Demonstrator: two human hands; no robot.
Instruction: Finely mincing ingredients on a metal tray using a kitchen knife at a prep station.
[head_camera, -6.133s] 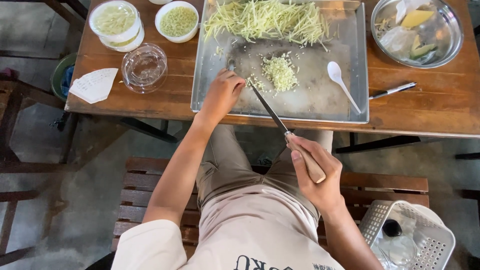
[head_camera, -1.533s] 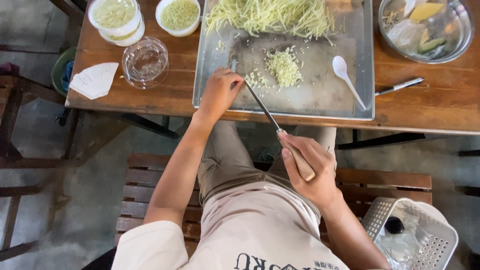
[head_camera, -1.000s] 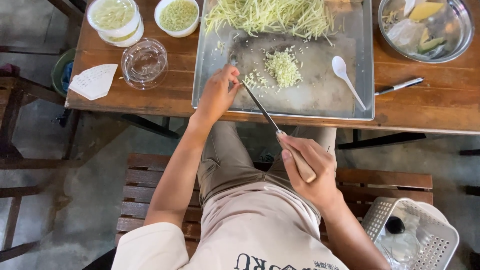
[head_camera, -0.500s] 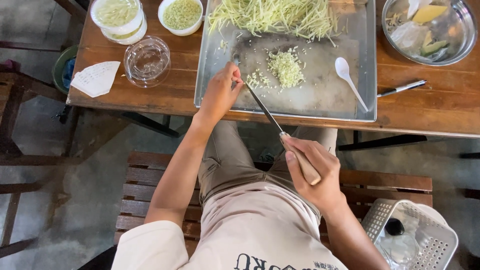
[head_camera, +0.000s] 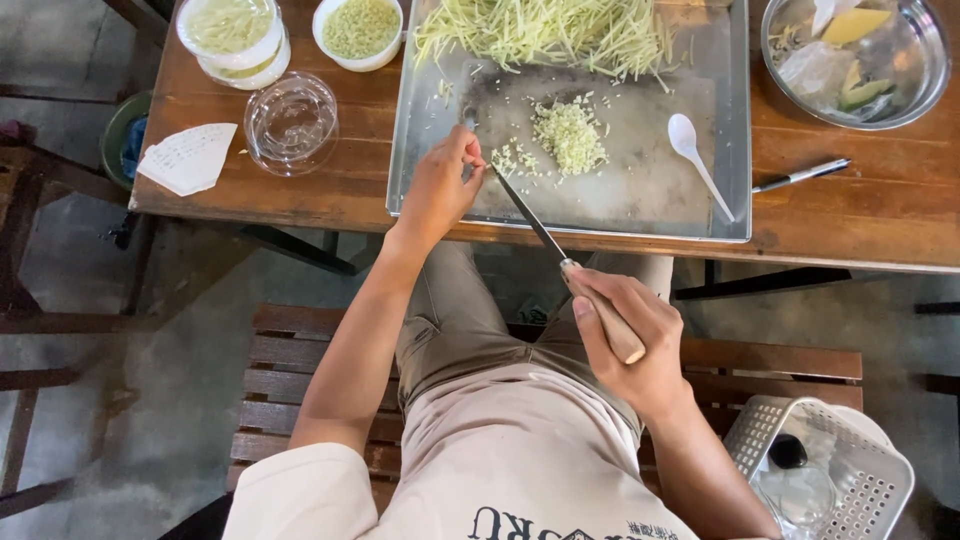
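A seated person's right hand (head_camera: 628, 345) wraps its fingers around a knife (head_camera: 560, 255) by the wooden handle, off the near edge of the metal tray (head_camera: 640, 200). The left hand (head_camera: 440, 190) pinches the blade tip over the tray, just beside a chopped green pile (head_camera: 568, 135).
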